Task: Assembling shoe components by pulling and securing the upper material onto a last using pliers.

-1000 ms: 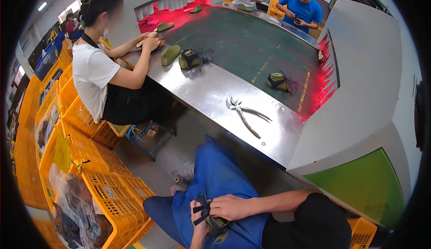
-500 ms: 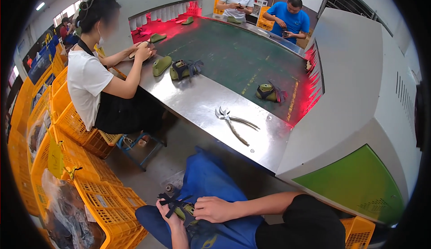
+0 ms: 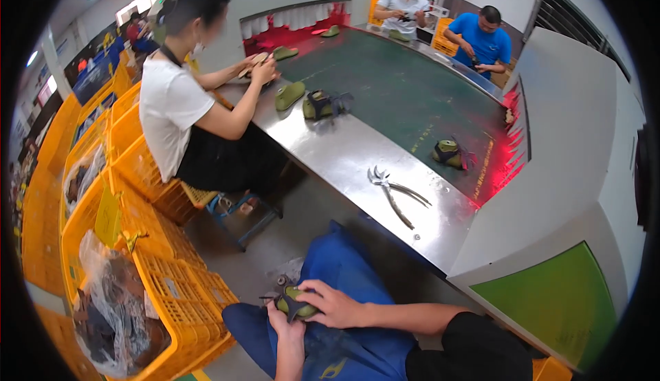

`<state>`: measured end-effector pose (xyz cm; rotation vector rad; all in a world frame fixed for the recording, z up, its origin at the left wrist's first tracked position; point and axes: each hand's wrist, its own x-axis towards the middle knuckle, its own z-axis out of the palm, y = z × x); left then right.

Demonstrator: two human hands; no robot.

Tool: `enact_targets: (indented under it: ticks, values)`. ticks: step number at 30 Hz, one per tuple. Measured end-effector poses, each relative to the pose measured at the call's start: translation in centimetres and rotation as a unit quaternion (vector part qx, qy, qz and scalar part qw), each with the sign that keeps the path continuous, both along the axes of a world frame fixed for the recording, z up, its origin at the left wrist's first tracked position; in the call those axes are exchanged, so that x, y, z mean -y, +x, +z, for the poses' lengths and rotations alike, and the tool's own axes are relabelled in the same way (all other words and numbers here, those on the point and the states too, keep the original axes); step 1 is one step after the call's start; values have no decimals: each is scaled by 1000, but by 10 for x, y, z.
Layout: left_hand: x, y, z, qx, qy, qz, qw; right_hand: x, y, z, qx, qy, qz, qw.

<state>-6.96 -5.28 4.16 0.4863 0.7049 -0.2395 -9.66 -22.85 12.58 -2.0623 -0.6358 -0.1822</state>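
Observation:
Above my blue-covered lap, a green shoe last with dark straps [image 3: 293, 303] is held between my two hands. My left hand [image 3: 283, 327] cups it from below and the near side, its fingers mostly hidden behind it. From the right, my right hand [image 3: 338, 307] grips it, thumb and fingers curled against its top and side. On the metal table ledge ahead lies a pair of pliers [image 3: 393, 190] with spread handles. Two more strapped green lasts, one near the ledge [image 3: 320, 106] and one further right on the belt [image 3: 448, 153], stand beyond my reach.
A green conveyor belt [image 3: 385, 99] runs between two grey machine housings with red-lit openings. At my left, yellow crates [image 3: 182, 298] hold bagged dark pieces. A seated co-worker in white [image 3: 175, 99] handles a shoe piece beside bare green lasts [image 3: 290, 96]. Two people work across the belt.
The last has turned in my hands, and its loose straps no longer stand up over my left hand. My right hand has shifted onto its top. The whole view has swung slightly left.

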Motion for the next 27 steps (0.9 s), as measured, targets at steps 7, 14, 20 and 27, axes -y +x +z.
enact_targets:
  ticks: [7, 14, 20, 27]
  values:
    - [-1, -23, 9, 27, 245, -27, 969, 26, 43, 24, -119, 41, 21, 992]
    - [-45, -12, 44, 414, 387, -288, 772, 31, 64, 38, -372, 142, 100, 912]
    - [-21, -12, -1, 366, 369, -172, 837, 21, 86, -24, -356, 133, 73, 922]
    - [-9, -5, -26, 273, 435, -138, 847, -5, 110, -79, -385, 154, 2, 910]
